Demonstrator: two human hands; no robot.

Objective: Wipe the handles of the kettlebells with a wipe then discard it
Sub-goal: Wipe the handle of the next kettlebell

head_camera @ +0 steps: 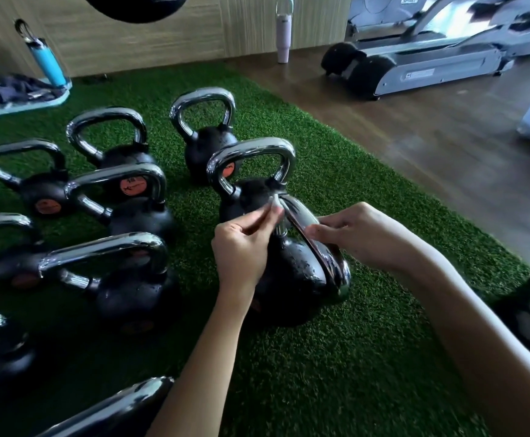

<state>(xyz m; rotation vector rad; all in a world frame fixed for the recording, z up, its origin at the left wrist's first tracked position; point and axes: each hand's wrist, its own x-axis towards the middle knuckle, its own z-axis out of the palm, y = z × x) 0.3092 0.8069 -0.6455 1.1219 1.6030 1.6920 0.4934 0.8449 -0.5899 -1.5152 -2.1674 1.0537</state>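
Left hand, right hand on near-to-far kettlebell handle

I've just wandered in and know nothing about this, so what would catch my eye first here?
The two hands at the centre: the left hand and right hand pinch what looks like a thin wipe stretched along the nearest kettlebell's chrome handle. To their left, more black kettlebells with shiny handles crowd the green turf.

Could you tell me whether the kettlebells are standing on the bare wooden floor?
No, every kettlebell in view stands on the green turf mat, beside the wooden floor.
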